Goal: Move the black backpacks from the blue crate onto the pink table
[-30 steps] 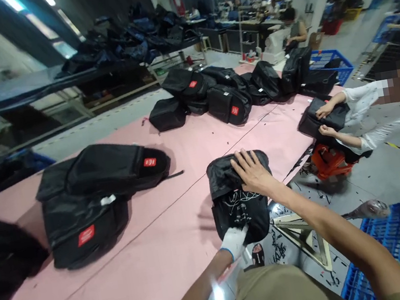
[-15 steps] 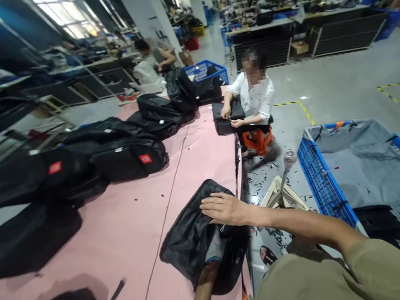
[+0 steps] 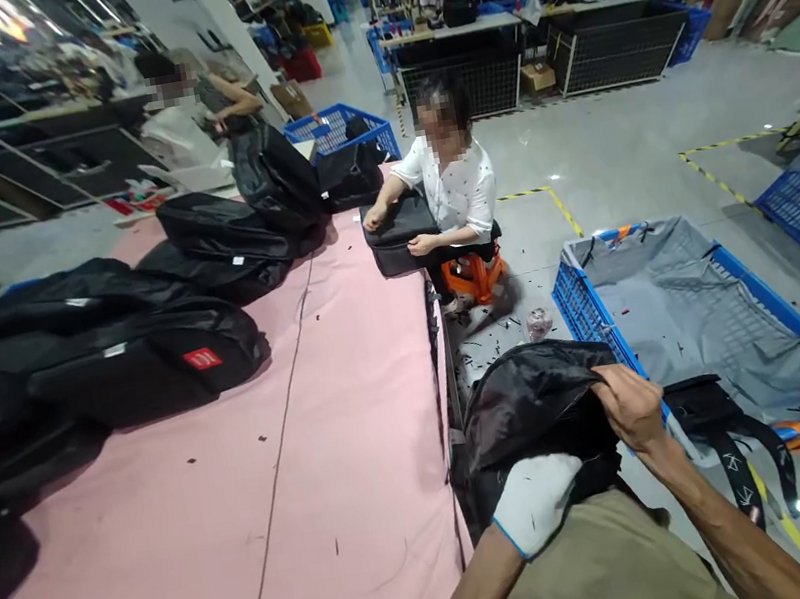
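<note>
Both hands grip black bag (image 3: pixel 529 400); right hand (image 3: pixel 630 405) atop, left hand (image 3: pixel 534 501) beneath.

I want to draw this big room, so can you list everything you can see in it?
Black bag: one, black, off the table edge, above the person's lap, held by both hands.
Table: one, pink top, left half of the view.
Bags on table: a pile, exact count unclear, black, one with a red label, far left of the table.
Co-worker: one, white shirt, seated at the table's far end, hands on a black bag.
Stool: one, orange, under the co-worker.
Crate: one, blue, grey cloth inside, on the floor to the right.
Second person: one, far back left.
Left hand: white glove, against the black bag's underside.
Right hand: bare, grip on the black bag's edge.
</note>
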